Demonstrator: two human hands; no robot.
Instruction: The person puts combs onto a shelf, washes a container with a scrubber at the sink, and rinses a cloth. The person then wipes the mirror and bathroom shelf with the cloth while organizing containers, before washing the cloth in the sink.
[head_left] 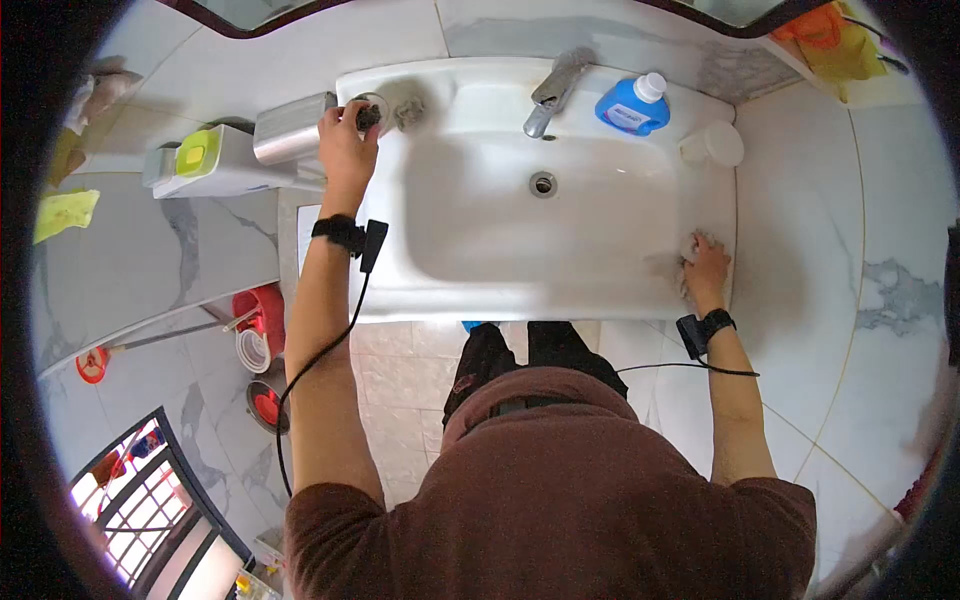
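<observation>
My left hand (348,145) is at the back left corner of the white sink (540,75), its fingers closed on a dark, mottled clump (369,117) that looks like a scrubber. Just behind the clump shows the rim of a clear round item (378,100). Right beside it on the ledge is a greyish patch (408,112) I cannot make out. At the right front of the basin, my right hand (707,270) presses down with curled fingers. Something pale grey (689,262) shows at its fingertips, its kind unclear.
A chrome faucet (556,92) stands at the back, with a blue bottle (633,105) and a white cup (712,146) to its right. Left of the sink are a metallic box (292,128) and a white-and-green container (215,160). A black cable (325,350) trails from my left wrist.
</observation>
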